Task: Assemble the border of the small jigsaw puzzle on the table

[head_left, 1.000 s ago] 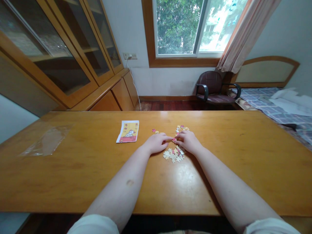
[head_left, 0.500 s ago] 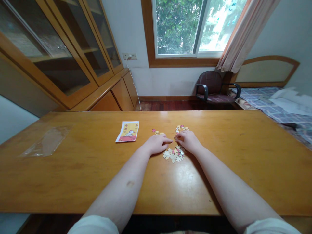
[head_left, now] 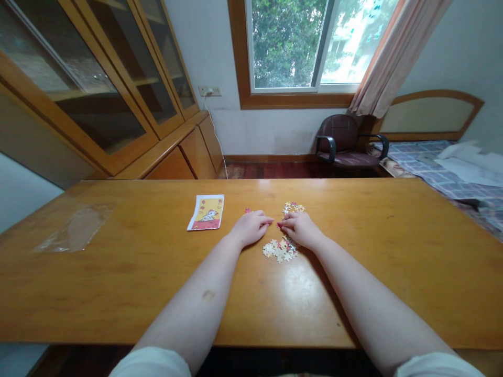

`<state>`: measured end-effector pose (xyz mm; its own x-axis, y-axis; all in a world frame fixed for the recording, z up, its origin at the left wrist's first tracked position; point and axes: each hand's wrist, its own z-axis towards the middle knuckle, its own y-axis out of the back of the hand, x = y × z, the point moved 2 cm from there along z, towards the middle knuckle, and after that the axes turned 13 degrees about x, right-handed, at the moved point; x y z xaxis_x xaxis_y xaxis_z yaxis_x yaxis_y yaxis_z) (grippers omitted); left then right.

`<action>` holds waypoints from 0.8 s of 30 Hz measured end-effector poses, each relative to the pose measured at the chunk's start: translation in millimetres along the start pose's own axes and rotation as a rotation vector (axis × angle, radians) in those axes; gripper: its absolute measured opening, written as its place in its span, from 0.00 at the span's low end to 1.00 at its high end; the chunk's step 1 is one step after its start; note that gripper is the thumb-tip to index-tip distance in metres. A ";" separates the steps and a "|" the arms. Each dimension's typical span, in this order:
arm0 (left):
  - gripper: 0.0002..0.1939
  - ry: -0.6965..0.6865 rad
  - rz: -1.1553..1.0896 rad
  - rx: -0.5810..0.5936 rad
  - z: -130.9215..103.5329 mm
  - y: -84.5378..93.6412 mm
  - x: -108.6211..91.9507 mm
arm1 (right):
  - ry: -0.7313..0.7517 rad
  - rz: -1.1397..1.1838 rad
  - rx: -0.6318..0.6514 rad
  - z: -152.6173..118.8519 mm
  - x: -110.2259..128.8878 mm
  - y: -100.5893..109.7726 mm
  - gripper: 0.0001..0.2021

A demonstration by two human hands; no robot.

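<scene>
Pale jigsaw puzzle pieces [head_left: 280, 251] lie in a loose pile on the wooden table, just below my two hands. A second cluster of puzzle pieces [head_left: 293, 207], yellow and pink, spreads beyond my right hand. My right hand [head_left: 302, 230] is closed, its fingertips pinching a small pink puzzle piece [head_left: 279, 225]. Facing it across a narrow gap, my left hand [head_left: 251, 229] rests low over the table with fingers drawn together. What those fingers hold, if anything, is hidden. A pink puzzle piece [head_left: 247, 210] shows just past the left knuckles.
Left of my hands lies a picture card [head_left: 208, 212] with a white cartoon animal on yellow and red. A clear plastic bag [head_left: 76, 228] is flat on the table's [head_left: 157, 283] left side. Beyond the table stand a chair [head_left: 343, 139] and a glass-fronted cabinet [head_left: 153, 125].
My left hand has pulled back slightly to the left, its outstretched finger now drawn in. The right fingertips have shifted left and now show a pink puzzle piece.
</scene>
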<state>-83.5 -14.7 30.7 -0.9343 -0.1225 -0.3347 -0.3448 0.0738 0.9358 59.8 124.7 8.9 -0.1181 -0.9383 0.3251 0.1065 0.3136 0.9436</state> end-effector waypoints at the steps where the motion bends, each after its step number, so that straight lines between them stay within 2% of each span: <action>1: 0.18 -0.040 0.003 0.010 -0.5 -0.1 -2.5 | -0.014 0.006 -0.018 -0.7 -0.8 2.2 0.11; 5: 0.19 -0.121 0.024 0.077 -2.1 -2.0 -9.6 | -0.114 0.035 -0.110 -4.6 -9.0 12.0 0.13; 10: 0.19 -0.072 0.020 0.090 -2.3 -1.6 -8.0 | -0.109 0.105 -0.081 -7.2 -14.7 17.0 0.10; 15: 0.16 0.003 0.041 0.029 -1.7 1.6 -0.8 | -0.074 0.278 0.082 -9.2 -12.3 19.1 0.07; 19: 0.17 0.097 0.090 -0.004 -0.5 3.2 3.9 | -0.031 0.410 0.218 -12.7 -11.4 20.3 0.07; 24: 0.18 0.151 0.134 -0.045 0.2 4.3 5.4 | -0.013 0.447 0.271 -15.2 -14.0 21.0 0.07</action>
<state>-90.0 -14.9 32.9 -0.9463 -0.2619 -0.1895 -0.2108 0.0555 0.9760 78.7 142.2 23.2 -0.1320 -0.7031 0.6987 -0.1103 0.7109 0.6946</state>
